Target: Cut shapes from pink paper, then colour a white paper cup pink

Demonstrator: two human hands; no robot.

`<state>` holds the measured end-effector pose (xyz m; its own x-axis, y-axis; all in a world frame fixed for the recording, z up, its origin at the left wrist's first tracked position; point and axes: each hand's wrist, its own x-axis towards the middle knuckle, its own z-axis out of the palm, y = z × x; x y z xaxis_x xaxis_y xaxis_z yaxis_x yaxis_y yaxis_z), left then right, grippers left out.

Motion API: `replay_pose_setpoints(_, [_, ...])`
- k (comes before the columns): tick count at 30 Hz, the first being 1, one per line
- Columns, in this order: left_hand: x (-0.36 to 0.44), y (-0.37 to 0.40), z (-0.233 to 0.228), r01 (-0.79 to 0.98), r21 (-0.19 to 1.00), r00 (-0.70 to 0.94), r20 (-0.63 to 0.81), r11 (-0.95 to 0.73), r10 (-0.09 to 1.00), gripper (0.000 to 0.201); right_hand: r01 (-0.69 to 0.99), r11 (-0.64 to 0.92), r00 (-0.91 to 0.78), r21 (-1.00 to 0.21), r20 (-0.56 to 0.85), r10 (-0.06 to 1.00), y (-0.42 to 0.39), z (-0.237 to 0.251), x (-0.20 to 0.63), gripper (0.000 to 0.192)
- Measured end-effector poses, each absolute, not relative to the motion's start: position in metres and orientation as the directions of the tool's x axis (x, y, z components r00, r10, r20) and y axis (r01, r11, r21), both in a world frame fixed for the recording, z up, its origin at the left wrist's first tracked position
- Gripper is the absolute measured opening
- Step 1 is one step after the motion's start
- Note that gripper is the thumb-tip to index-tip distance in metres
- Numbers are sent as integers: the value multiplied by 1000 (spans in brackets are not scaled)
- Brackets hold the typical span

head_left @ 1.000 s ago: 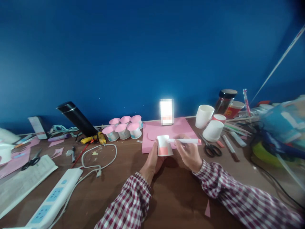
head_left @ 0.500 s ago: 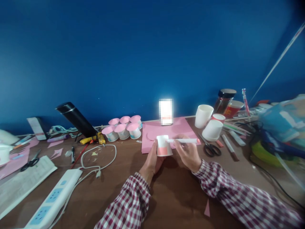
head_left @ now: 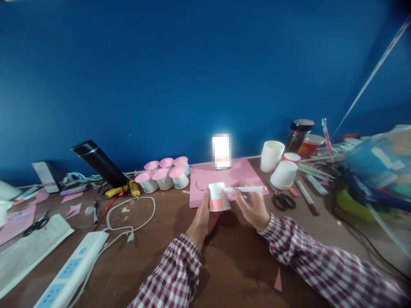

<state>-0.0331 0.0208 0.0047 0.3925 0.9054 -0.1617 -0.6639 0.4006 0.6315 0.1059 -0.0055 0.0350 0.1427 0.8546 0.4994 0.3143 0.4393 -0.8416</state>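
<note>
Hands and cup have drifted slightly left. The left hand (head_left: pixel 203 214) grips the upturned paper cup (head_left: pixel 218 197) near the pink sheet (head_left: pixel 237 173); the right hand (head_left: pixel 252 205) pinches a marker (head_left: pixel 245 189) at its top. A loose grip could let the cup turn and smear the line.

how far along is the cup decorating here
Done: six upside-down cups with pink tops stand grouped by the wall. In hand: the left hand holds an inverted paper cup with a pink band at its rim, while the right hand puts a marker to it. Left: plain white cups wait by the scissors.
</note>
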Motion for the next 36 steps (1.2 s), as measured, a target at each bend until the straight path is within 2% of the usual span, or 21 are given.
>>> replay_pose_setpoints(36, [-34,21,6,-678,620,395,-147,395,907,44,356,436,153,-827,512,845,-8,37,106,12])
